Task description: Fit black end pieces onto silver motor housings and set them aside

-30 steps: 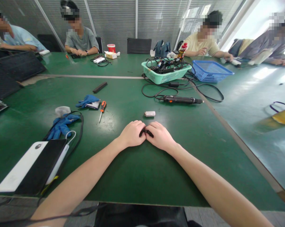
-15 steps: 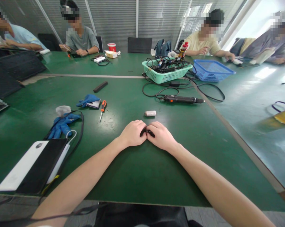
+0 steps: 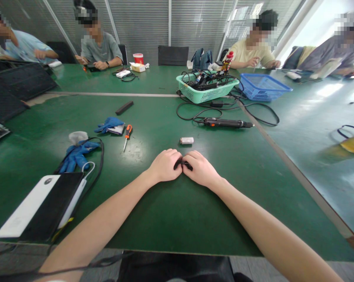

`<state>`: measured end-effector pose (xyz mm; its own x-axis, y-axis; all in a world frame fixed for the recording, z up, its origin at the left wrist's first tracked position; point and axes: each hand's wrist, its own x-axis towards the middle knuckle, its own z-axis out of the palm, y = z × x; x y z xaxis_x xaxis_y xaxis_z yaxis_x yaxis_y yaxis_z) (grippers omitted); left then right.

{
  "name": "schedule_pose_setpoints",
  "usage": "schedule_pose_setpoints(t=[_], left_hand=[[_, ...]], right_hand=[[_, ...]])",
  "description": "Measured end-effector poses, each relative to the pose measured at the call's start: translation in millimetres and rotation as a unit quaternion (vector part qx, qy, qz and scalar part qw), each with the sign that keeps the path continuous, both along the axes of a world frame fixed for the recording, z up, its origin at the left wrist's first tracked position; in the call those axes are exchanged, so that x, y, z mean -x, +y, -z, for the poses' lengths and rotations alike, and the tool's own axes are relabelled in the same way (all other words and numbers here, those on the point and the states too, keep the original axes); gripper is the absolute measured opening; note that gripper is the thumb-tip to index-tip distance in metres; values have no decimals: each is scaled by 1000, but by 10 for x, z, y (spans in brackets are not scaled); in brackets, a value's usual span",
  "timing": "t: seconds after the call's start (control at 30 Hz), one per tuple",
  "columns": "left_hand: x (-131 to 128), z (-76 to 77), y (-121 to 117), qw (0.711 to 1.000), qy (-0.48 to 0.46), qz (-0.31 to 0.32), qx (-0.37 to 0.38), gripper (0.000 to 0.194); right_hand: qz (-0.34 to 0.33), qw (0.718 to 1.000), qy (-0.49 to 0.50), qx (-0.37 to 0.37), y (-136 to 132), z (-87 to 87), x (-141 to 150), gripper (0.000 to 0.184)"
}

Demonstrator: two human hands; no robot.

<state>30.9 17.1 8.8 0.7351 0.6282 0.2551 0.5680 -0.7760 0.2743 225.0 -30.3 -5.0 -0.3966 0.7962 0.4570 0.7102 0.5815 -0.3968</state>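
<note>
The left hand (image 3: pixel 165 166) and the right hand (image 3: pixel 200 169) meet near the middle of the green table (image 3: pixel 224 223), knuckles up and fingers curled inward, pressed together at the fingertips. Together they pinch a small black piece (image 3: pixel 183 165), whose ends poke out at the join; too little of it shows to say what it is. It looks too small for a whole-hand grip, which would explain the two-handed pinch, and the forearms reaching in over the near edge seem to steady the hands.

Just beyond the fingertips, a short silver cylinder (image 3: pixel 186 140) lies alone on the green surface. Farther left are an orange-handled screwdriver (image 3: pixel 128 131) and a blue glove (image 3: pixel 108 124) lying on some folded paper. Nearer the left edge, a crumpled blue glove (image 3: pixel 77 156) lies inside a loop of black cable (image 3: pixel 100 156), beside a flat black-and-white device (image 3: pixel 38 207). To the far right, an electric screwdriver (image 3: pixel 226 123) lies with its cord trailing towards a green plastic basket (image 3: pixel 207 96) crammed with cables, next to a blue plastic basket (image 3: pixel 266 92). The tools lie spread out, apparently so that each can be picked up easily. Co-workers (image 3: pixel 100 51) sit along the far side, their hands apart from these two.
</note>
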Motion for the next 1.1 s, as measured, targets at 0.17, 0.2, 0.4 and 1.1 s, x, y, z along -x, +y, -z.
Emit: schedule_pose_setpoints(t=[0.17,0.2,0.4,1.1], left_hand=[[0,2,2,1000,-2,4,-4,7],[0,1,2,1000,-2,5,-3,7],[1,-3,-2,1000,0,0,3,8],[-3,-23,-7,1000,3,0,1,7]], right_hand=[[1,1000,3,5,-5,0,-7,11],[1,1000,3,5,-5,-1,-8,11],[-1,1000,2,5,-8,-12,-7,12],[0,1000,-3,3,-9,-44,-2,11]])
